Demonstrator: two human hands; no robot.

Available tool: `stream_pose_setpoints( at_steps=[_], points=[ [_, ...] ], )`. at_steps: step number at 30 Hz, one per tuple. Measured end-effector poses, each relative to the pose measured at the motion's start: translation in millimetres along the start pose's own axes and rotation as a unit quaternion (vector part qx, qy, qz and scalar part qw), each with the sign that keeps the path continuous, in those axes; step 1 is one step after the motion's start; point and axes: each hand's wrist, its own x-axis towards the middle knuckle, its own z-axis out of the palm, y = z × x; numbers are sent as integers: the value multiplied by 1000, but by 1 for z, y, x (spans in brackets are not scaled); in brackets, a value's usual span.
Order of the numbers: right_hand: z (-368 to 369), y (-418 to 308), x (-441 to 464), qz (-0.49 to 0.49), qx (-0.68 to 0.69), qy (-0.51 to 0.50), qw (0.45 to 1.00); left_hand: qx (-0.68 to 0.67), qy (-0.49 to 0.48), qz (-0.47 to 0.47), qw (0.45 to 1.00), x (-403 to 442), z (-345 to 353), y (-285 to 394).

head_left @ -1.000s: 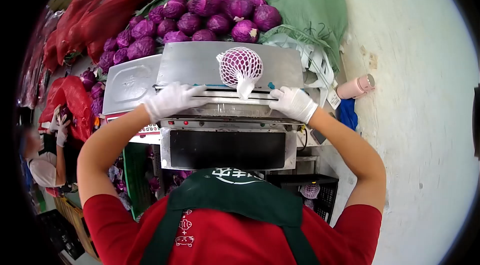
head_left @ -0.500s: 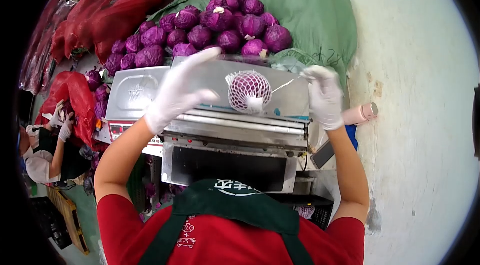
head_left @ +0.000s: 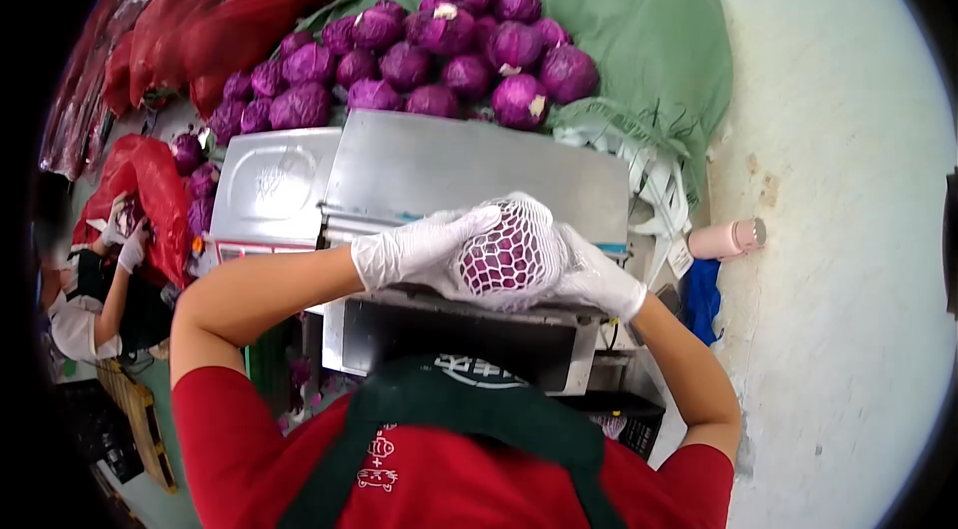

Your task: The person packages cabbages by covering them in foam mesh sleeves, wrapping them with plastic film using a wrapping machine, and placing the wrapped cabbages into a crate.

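Note:
A red cabbage (head_left: 504, 255) in a white foam net sits between my two gloved hands, over the front edge of a metal wrapping machine (head_left: 469, 165). My left hand (head_left: 424, 248) is closed on its left side, the fingers lying over the net. My right hand (head_left: 597, 279) grips the opposite side, with its fingertips partly hidden by the cabbage. Thin clear film seems to lie around the netted cabbage, though blur makes this hard to tell. Left of the machine stands a scale (head_left: 274, 180) with a shiny metal pan.
Bare red cabbages (head_left: 439, 40) are heaped behind the machine, beside a large green sack (head_left: 639, 20). A pink bottle (head_left: 726, 239) lies by the wall on the right. Red net sacks (head_left: 215, 25) fill the back left, where a co-worker's gloved hands (head_left: 130, 235) hold a cabbage.
Both hands have come together and taken hold of the netted cabbage, which was lying on the metal plate. The cabbage is now closer to my body.

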Motion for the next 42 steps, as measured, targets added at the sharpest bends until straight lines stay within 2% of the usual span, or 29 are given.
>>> stream_pose_setpoints(
  at_steps=[1,3,5,7,9,12,14,15,17,19,20,21,22,23,25,26,27,28,29,31,33,34,35,36,37,38,39,41,42],
  points=[
    [23,-26,-19,86,101,-26,991,-82,-40,-87,992,-23,23,3],
    [49,-14,-46,216,215,-47,951,-69,-81,-169,980,-45,37,-13],
    [75,-5,-62,238,232,-17,943,-115,-112,-226,961,-45,39,-46],
    [85,28,-71,233,296,-34,926,-128,-73,-233,961,-50,49,-63],
    [88,47,-75,255,290,-28,922,-187,-107,-176,961,-45,48,-87],
    [92,82,-79,255,285,-32,923,-208,-108,-163,959,-40,48,-119],
    [100,99,-80,254,266,-27,930,-195,-58,-167,965,-46,57,-125],
    [105,108,-83,205,283,-8,937,-195,-57,-167,965,-53,58,-131],
    [109,109,-98,156,298,9,942,21,66,-59,996,-75,52,-148],
    [112,97,-123,185,434,107,875,290,180,77,937,-115,56,-150],
    [122,95,-130,147,397,169,890,347,213,77,910,-129,50,-161],
    [130,100,-138,146,397,168,890,402,246,76,879,-137,47,-170],
    [136,107,-146,124,207,184,953,338,295,127,885,-141,57,-168],
    [141,113,-150,97,9,193,976,338,296,126,884,-136,58,-169],
    [150,118,-148,102,23,238,965,109,303,168,932,-121,54,-169],
    [148,118,-144,77,87,286,951,15,298,214,930,-111,63,-164],
    [145,117,-141,54,149,331,930,-1,327,144,934,-112,73,-148],
    [146,109,-137,33,156,369,916,-92,325,155,928,-106,71,-154],
    [140,95,-140,92,203,400,889,-182,321,163,915,-101,70,-162],
    [123,109,-157,113,377,363,845,-289,333,75,895,-119,77,-156],
    [123,137,-178,214,400,333,827,-311,441,-22,842,-118,84,-194],
    [128,160,-184,246,365,328,836,-244,340,-82,905,-136,65,-224],
    [135,185,-188,276,329,321,844,-146,397,-159,892,-125,68,-240],
    [142,213,-185,288,300,326,849,-89,346,-162,920,-112,63,-268],
    [147,226,-174,234,124,243,933,-30,291,-161,943,-98,57,-295],
    [151,239,-163,159,-123,179,963,7,252,-149,956,-78,57,-311],
    [155,252,-152,70,-313,165,933,47,213,-135,966,-57,65,-313],
    [163,256,-128,141,-450,-1,882,-5,130,-43,991,-27,101,-294],
    [167,259,-116,156,-507,-88,843,172,83,141,971,-1,95,-326]
  ],
)
